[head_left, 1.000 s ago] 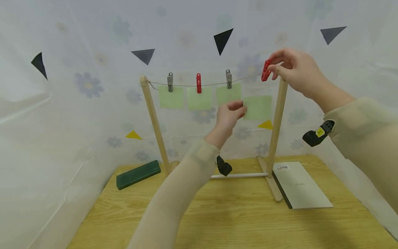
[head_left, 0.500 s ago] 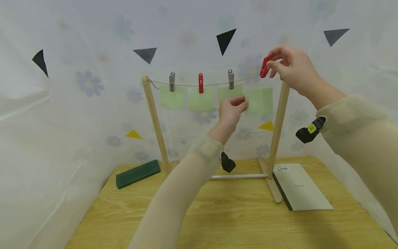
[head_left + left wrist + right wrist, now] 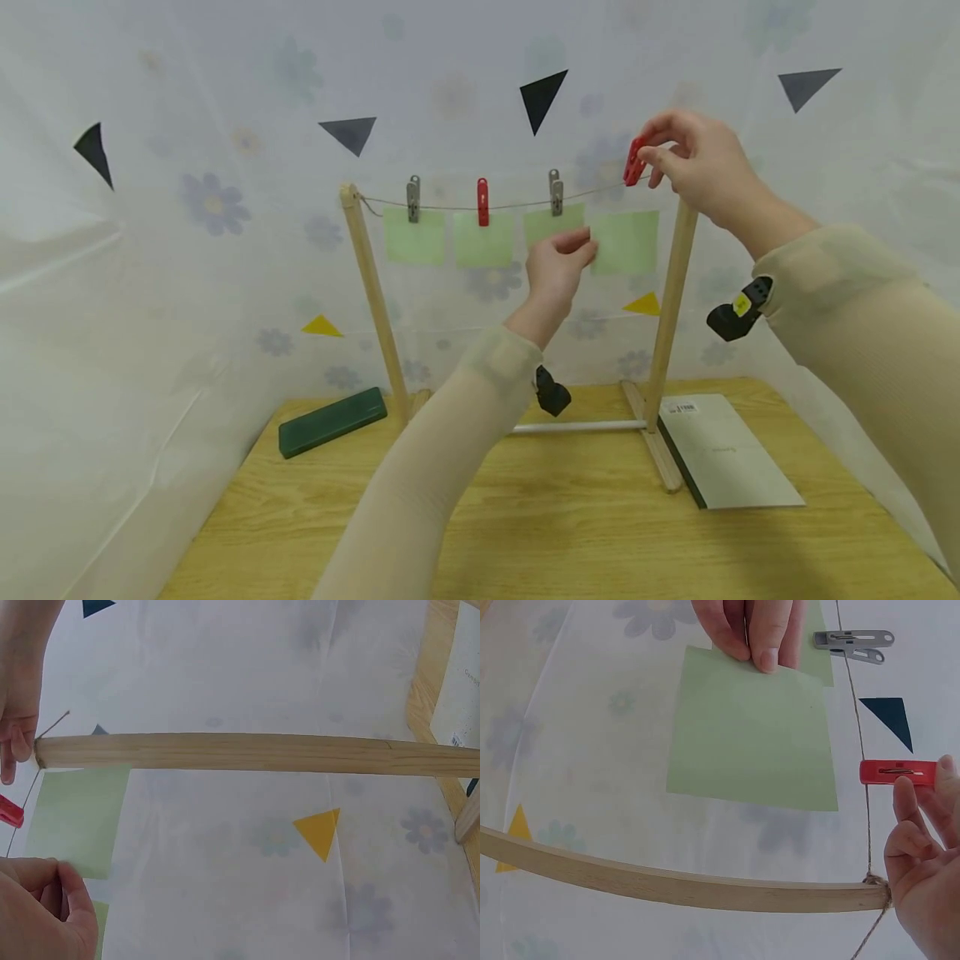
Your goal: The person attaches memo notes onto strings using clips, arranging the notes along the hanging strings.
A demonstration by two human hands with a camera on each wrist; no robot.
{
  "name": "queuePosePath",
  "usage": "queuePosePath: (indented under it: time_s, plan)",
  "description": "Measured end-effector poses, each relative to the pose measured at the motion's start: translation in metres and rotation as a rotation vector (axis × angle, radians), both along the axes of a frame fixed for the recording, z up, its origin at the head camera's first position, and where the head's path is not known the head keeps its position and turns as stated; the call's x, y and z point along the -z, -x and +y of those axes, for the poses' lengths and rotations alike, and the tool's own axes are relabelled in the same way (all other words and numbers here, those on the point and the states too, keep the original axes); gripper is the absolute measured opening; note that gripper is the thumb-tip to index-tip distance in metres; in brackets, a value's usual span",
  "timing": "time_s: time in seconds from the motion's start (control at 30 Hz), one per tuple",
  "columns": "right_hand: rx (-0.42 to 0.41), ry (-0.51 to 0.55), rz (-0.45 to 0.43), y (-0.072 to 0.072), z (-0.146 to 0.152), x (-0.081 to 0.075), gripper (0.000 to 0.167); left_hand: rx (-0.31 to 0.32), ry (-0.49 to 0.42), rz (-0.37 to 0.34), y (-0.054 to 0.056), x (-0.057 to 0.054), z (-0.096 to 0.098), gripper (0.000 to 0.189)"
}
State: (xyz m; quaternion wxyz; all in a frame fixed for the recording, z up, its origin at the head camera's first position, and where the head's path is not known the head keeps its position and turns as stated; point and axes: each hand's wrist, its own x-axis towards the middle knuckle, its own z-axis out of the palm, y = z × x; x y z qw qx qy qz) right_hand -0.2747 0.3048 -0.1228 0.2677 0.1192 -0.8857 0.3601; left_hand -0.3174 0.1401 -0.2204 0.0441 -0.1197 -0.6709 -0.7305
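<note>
My left hand pinches the left edge of a square green sheet of paper, held just below the string. Up at the right end of the string, my right hand pinches a red clothespin between thumb and fingers. In the right wrist view the tip of that clothespin overlaps the string, and the paper lies a little apart from it. Further left, three more green sheets hang in a row, under a grey clothespin, a red clothespin and another grey clothespin.
Two wooden posts, left and right, carry the string, with a white rod low between them. A dark green case lies on the wooden table at left, a pale notebook at right by the stand's foot.
The green sheet in my left hand has risen towards the string. My right hand has shifted slightly left with the red clothespin. Over the last half second both hands have barely moved.
</note>
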Motion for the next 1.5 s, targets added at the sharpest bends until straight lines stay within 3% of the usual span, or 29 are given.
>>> queuePosePath:
  time_s: [0.53,0.83,1.23,1.5]
  plan:
    - [0.044,-0.091,-0.063,0.0052,-0.0023,0.0019,0.035,-0.049,-0.02,0.019,-0.0011,-0.0025,0.0035,0.02]
    - [0.056,-0.127,-0.088,0.0057,-0.0033,0.0034,0.039,-0.037,0.006,0.021,-0.0004,-0.0033,0.0021,0.02]
    - [0.077,-0.134,-0.124,0.0071,-0.0017,0.0013,0.039,-0.014,-0.071,0.035,-0.0018,-0.006,0.0059,0.021]
    - [0.073,-0.132,-0.132,0.0068,-0.0019,0.0012,0.042,0.005,-0.062,0.031,-0.0007,-0.008,0.0061,0.022]
